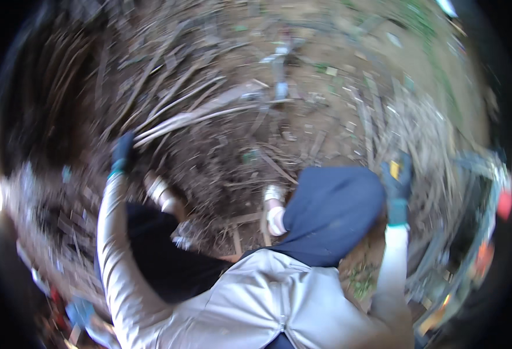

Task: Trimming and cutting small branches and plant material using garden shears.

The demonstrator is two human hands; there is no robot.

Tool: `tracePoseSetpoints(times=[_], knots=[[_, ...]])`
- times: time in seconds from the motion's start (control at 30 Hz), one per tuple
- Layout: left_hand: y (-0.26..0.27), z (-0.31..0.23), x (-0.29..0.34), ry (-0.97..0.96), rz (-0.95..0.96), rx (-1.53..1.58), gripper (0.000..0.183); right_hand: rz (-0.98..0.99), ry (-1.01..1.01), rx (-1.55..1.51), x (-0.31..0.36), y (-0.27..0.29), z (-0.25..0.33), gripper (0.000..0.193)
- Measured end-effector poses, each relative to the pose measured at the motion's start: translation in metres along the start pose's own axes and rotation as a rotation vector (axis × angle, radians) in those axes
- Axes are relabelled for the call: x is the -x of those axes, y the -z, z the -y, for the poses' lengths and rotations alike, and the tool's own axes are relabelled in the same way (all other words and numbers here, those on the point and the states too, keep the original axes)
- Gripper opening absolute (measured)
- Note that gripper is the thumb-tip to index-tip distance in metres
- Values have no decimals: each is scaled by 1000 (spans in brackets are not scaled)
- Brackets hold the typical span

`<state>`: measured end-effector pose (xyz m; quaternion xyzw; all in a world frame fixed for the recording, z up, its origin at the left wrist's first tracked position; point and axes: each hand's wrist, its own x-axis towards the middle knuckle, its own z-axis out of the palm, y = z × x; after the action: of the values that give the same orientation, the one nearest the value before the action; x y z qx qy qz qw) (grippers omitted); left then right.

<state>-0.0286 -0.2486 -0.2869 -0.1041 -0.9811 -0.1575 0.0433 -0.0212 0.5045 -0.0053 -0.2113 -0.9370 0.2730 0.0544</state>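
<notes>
Dry sticks [197,113] lie in tangled heap across ground ahead, past both knees. Left hand [122,154], gloved, reaches to heap's near edge; grip unclear through blur. Right hand [396,177], gloved, clenched on small yellow-and-dark object [394,168], out beside right knee [337,203]. Bare dirt [337,75] beyond heap.

Both arms up and out from a pale grey jacket, 1 to each side.

Left hand [122,152]: dark blue glove, teal cuff. Arm bent at the elbow, forearm rising to the glove; fingers blurred, grip not readable.

Right hand [396,177]: same glove type, yellow patch on the back, teal cuff. Arm runs nearly straight up, sleeve white at the wrist. Fingers curled inward, but whether they hold anything is unclear.

Right knee raised, dark blue trousers; left leg in black, folded low.
</notes>
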Motion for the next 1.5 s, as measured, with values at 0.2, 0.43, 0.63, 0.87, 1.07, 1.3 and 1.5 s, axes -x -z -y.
tracePoseSetpoints(times=[0.2,0.43,0.63,0.87,1.07,1.3,1.5], knots=[[105,88,-67,547,-233,477,53,-159,251,707,25,62,-100,37],[302,-48,-86,146,-765,719,19,-133,-48,1213,-3,165,-231,38],[338,-229,-86,-138,-735,400,28,-127,262,1125,-56,138,-281,40],[285,-268,-72,206,-422,989,36,-92,56,905,-99,182,-400,10],[257,-257,-56,106,-385,2207,57,-196,135,1047,-66,373,-479,38],[256,-265,-65,172,-497,2137,53,-383,-232,1181,28,454,-507,39],[255,-260,-64,143,-581,2113,44,-670,5,982,46,410,-411,39]])
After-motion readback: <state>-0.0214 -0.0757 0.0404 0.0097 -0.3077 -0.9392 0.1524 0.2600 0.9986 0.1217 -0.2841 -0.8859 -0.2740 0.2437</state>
